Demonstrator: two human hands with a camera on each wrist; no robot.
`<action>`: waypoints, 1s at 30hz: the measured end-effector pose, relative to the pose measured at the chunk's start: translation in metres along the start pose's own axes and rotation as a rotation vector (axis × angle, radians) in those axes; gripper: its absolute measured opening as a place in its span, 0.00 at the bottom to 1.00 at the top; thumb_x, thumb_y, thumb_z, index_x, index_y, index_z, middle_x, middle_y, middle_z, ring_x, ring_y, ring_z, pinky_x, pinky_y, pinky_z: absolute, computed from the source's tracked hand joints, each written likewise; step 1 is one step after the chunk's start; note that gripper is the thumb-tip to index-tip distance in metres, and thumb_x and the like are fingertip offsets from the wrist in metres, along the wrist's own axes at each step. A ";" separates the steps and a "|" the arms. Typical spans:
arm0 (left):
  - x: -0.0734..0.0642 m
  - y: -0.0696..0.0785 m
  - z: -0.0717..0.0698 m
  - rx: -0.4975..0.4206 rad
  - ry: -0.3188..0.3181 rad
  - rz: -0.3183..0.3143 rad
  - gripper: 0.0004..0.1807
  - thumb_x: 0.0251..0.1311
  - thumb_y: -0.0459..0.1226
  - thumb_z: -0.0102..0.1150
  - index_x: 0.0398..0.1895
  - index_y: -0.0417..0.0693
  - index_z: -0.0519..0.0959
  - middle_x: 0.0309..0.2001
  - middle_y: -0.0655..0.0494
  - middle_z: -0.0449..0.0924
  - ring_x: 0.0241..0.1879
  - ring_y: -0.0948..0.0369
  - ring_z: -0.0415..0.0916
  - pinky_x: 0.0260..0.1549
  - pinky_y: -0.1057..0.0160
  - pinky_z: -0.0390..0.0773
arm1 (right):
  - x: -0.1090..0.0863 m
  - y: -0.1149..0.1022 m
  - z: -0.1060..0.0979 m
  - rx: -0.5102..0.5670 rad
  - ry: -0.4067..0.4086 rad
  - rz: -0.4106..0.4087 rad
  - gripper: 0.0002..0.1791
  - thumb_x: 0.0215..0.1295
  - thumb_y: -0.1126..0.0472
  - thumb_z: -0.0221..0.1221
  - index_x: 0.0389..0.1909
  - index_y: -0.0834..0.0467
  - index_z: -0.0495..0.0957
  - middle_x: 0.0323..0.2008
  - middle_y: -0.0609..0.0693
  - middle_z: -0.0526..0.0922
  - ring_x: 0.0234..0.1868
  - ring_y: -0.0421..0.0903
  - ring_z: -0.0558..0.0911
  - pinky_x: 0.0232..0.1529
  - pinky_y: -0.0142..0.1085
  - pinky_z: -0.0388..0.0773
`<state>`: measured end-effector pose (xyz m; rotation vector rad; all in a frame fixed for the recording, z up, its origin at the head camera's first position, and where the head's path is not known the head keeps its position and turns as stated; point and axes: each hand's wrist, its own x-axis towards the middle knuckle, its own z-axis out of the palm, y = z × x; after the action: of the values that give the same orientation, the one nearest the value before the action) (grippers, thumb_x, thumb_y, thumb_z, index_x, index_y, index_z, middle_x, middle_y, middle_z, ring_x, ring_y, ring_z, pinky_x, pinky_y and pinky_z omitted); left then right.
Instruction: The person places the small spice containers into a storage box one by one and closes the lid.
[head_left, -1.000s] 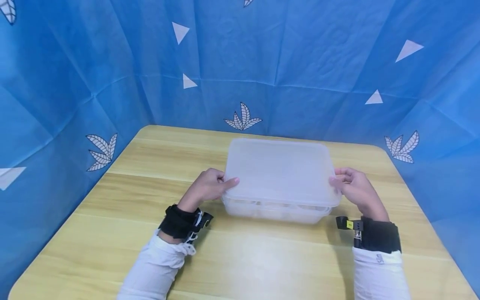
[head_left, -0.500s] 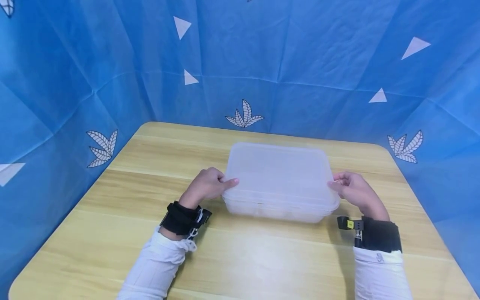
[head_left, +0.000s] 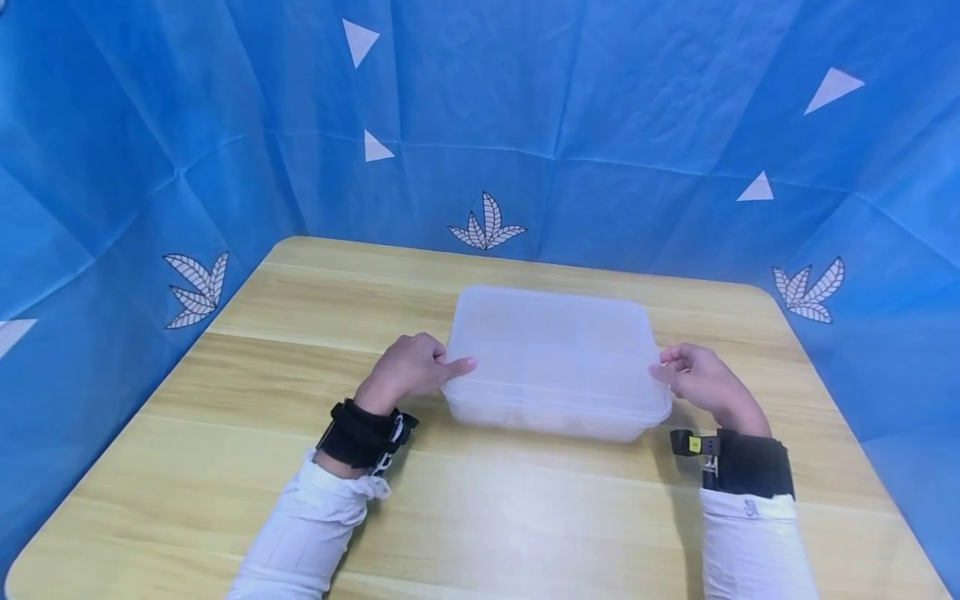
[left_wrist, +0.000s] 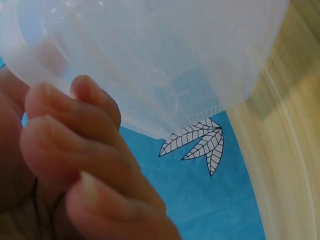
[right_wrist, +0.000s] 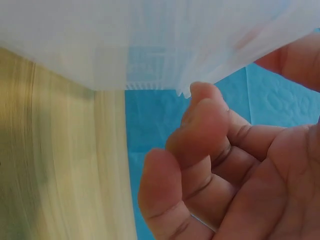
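A translucent white plastic storage box [head_left: 540, 421] stands on the table with its matching lid [head_left: 555, 346] lying over the top. My left hand [head_left: 411, 365] grips the lid's left edge, thumb across the upper face. In the left wrist view, its curled fingers [left_wrist: 95, 140] show beside the rim, close to the box's cloudy wall [left_wrist: 165, 60]. On the opposite side my right hand [head_left: 705, 382] pinches the lid's right edge between thumb and fingers. The right wrist view has those bent fingers [right_wrist: 205, 120] right at the rim. The box's contents are blurred through the plastic.
The light wood table [head_left: 225, 467] has rounded corners. A blue curtain [head_left: 615, 125] with white triangles and leaf prints surrounds its back and sides. Black bands with wrist cameras sit on both wrists, above white sleeves [head_left: 307, 525].
The lid has come down and slightly toward me, and the gap along the box's front has narrowed. Both hands keep their hold on the lid's edges and move with it.
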<state>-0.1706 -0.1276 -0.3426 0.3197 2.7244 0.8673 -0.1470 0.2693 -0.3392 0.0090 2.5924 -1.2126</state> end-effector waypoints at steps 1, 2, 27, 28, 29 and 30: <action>0.000 0.000 0.000 0.001 0.000 0.002 0.34 0.61 0.60 0.58 0.08 0.51 0.56 0.12 0.62 0.49 0.13 0.64 0.47 0.18 0.65 0.53 | 0.000 0.000 0.000 -0.002 -0.006 0.003 0.26 0.72 0.54 0.54 0.56 0.73 0.64 0.45 0.63 0.74 0.40 0.52 0.75 0.42 0.43 0.75; 0.000 -0.001 0.000 0.003 0.000 0.006 0.34 0.61 0.60 0.57 0.08 0.51 0.56 0.12 0.62 0.49 0.13 0.64 0.47 0.18 0.65 0.53 | 0.000 0.001 0.000 -0.002 -0.011 0.003 0.26 0.72 0.54 0.54 0.56 0.73 0.64 0.46 0.64 0.74 0.41 0.52 0.75 0.42 0.43 0.75; 0.005 0.019 0.020 -0.251 0.282 0.137 0.40 0.61 0.53 0.61 0.70 0.43 0.60 0.69 0.40 0.53 0.66 0.45 0.58 0.63 0.44 0.62 | -0.013 -0.029 0.022 0.041 0.392 -0.119 0.45 0.71 0.48 0.54 0.73 0.70 0.42 0.71 0.71 0.49 0.70 0.69 0.54 0.65 0.63 0.55; 0.005 0.019 0.024 -0.279 0.295 0.134 0.42 0.61 0.53 0.61 0.72 0.43 0.57 0.71 0.40 0.49 0.67 0.44 0.56 0.64 0.43 0.60 | -0.014 -0.029 0.026 0.031 0.405 -0.112 0.44 0.71 0.48 0.53 0.73 0.70 0.41 0.71 0.72 0.48 0.70 0.70 0.53 0.65 0.63 0.55; 0.005 0.019 0.028 -0.298 0.306 0.129 0.44 0.61 0.53 0.61 0.73 0.43 0.53 0.73 0.41 0.46 0.69 0.44 0.53 0.65 0.42 0.58 | -0.014 -0.028 0.030 0.021 0.416 -0.102 0.43 0.72 0.49 0.52 0.73 0.70 0.41 0.71 0.72 0.48 0.69 0.70 0.52 0.65 0.63 0.54; 0.005 0.019 0.033 -0.314 0.317 0.126 0.46 0.61 0.53 0.61 0.74 0.44 0.51 0.74 0.41 0.43 0.70 0.43 0.50 0.65 0.41 0.57 | -0.015 -0.027 0.034 0.005 0.428 -0.095 0.43 0.73 0.50 0.50 0.73 0.71 0.41 0.71 0.73 0.47 0.69 0.71 0.52 0.65 0.63 0.53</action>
<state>-0.1624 -0.0937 -0.3582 0.3133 2.8043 1.4721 -0.1277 0.2280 -0.3354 0.1663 2.9832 -1.3775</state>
